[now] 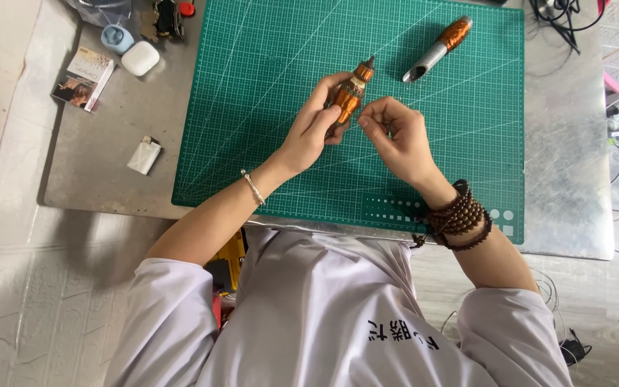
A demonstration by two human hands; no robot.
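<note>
My left hand [314, 125] grips a small orange-brown tool handle [350, 93] with a dark tip, held just above the green cutting mat [252, 107]. Beside it, my right hand [394, 136] has its fingertips pinched together close to the handle's lower end; whether something tiny sits between them cannot be made out. A thin silver bracelet circles my left wrist, and dark wooden bead bracelets wrap my right wrist [460, 215].
A second tool with an orange handle and a silver hollow tip [438, 49] lies on the mat's far right. Off the mat on the grey table [109, 158] at the left: a white earbud case [140, 58], a small box [84, 77], a white lighter [145, 155]. Cables [560, 14] lie at the far right.
</note>
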